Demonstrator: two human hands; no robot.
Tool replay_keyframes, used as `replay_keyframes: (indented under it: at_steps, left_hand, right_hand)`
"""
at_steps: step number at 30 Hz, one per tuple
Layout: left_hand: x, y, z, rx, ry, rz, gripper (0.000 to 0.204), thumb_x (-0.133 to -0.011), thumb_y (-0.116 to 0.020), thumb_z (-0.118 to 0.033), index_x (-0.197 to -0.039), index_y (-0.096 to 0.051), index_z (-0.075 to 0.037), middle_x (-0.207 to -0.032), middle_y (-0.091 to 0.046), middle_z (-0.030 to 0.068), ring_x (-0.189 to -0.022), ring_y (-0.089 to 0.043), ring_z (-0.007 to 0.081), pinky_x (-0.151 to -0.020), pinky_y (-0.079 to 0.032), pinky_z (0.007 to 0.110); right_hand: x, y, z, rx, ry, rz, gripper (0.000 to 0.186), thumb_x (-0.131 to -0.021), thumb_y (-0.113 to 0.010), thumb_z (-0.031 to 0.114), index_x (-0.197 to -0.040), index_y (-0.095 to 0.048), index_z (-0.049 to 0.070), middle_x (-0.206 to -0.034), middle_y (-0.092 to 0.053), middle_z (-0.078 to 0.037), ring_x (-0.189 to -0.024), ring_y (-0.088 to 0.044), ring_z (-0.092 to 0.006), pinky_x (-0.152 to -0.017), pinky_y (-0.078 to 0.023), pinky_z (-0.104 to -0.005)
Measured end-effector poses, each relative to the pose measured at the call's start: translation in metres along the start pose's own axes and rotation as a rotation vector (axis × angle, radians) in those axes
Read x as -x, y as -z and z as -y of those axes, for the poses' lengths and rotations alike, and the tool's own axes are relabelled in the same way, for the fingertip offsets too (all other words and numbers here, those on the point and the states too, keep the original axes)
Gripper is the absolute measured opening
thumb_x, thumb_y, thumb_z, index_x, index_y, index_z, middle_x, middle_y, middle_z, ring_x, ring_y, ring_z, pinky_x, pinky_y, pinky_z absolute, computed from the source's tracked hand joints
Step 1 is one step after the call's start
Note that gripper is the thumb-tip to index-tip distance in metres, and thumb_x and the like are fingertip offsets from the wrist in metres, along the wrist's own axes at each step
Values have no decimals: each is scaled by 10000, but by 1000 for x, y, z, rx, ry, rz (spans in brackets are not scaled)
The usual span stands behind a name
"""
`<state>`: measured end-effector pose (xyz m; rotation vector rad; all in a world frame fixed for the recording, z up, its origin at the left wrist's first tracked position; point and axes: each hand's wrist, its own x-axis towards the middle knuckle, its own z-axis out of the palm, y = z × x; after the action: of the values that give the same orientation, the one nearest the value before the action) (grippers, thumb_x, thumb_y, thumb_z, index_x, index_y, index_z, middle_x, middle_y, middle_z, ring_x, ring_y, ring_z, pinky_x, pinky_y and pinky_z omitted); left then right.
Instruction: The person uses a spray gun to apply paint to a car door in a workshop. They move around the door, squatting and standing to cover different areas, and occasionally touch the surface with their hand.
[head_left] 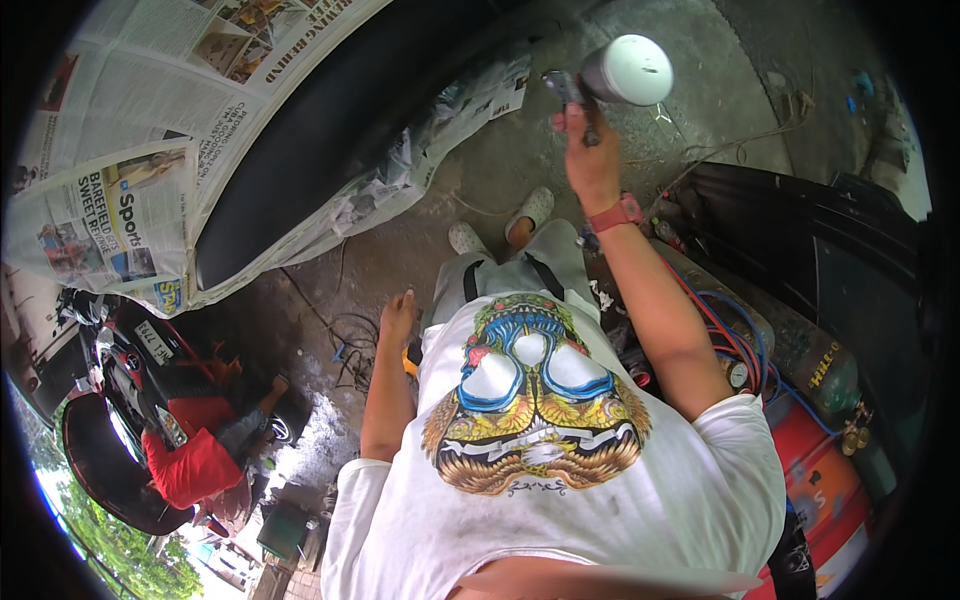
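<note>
My right hand (592, 160), with a red watch on its wrist, is raised in front of me and closed round the grip of a paint spray gun (562, 87). A white cup (636, 70) sits on the gun, apart from any surface. Ahead and to the left is a glossy black car panel (330, 120), its edges masked with newspaper sheets (128, 215). My left hand (398, 314) hangs beside my waist, loosely curled, with nothing visible in it. Part of its fingers is turned from view.
Gas cylinders (815, 370) and red and blue hoses (722, 325) stand close on my right, near a dark panel (770, 215). Cables (350, 345) lie on the concrete floor. Another person in red (195, 465) crouches by a motorcycle (130, 360) on the left.
</note>
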<state>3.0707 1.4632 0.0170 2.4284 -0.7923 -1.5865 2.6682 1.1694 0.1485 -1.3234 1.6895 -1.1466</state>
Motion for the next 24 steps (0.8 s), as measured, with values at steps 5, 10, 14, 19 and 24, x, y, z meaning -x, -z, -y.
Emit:
replay_keyframes:
  at_steps: [5, 10, 14, 19, 24]
  left_hand:
    - [2, -8, -12, -41, -52, -51, 476, -1096, -660, -443, -1153, -757, 20, -951, -790, 103, -814, -713, 168, -760, -557, 344]
    - [0, -8, 15, -11, -99, -85, 487, -1091, -659, -452, -1182, -759, 15, -999, -807, 141, -873, -756, 217, -814, -577, 375]
    - [2, 0, 44, -134, -11, -42, 524, -1081, -656, -481, -1202, -758, 18, -1031, -803, 185, -951, -780, 268, -859, -583, 401]
    - [18, 0, 70, -284, -42, -115, 571, -1069, -654, -517, -1209, -760, 26, -1018, -801, 215, -974, -788, 320, -875, -580, 426]
    - [10, 5, 85, -165, 72, -34, 557, -1070, -659, -504, -1181, -773, 30, -982, -801, 216, -944, -781, 325, -866, -576, 438]
  right_hand:
    - [-7, -39, -10, 59, 94, -8, 539, -1153, -587, 366, -1605, -570, 74, -1010, -811, -172, -938, -786, -222, -845, -595, -371]
    - [-17, -58, -17, 57, 93, -54, 524, -1132, -607, 377, -1551, -613, 63, -1057, -798, -213, -985, -766, -324, -862, -592, -427]
    - [-18, -62, -19, 38, 7, -107, 538, -1129, -616, 369, -1554, -601, 39, -1071, -798, -211, -1014, -771, -331, -888, -598, -426]
    - [-14, -65, -22, 83, 82, -120, 572, -1141, -616, 358, -1601, -556, 24, -1038, -810, -181, -980, -796, -250, -890, -611, -374]
    - [-15, -71, -20, 126, 154, -116, 585, -1144, -600, 405, -1593, -569, 31, -1001, -800, -198, -926, -793, -263, -863, -605, -387]
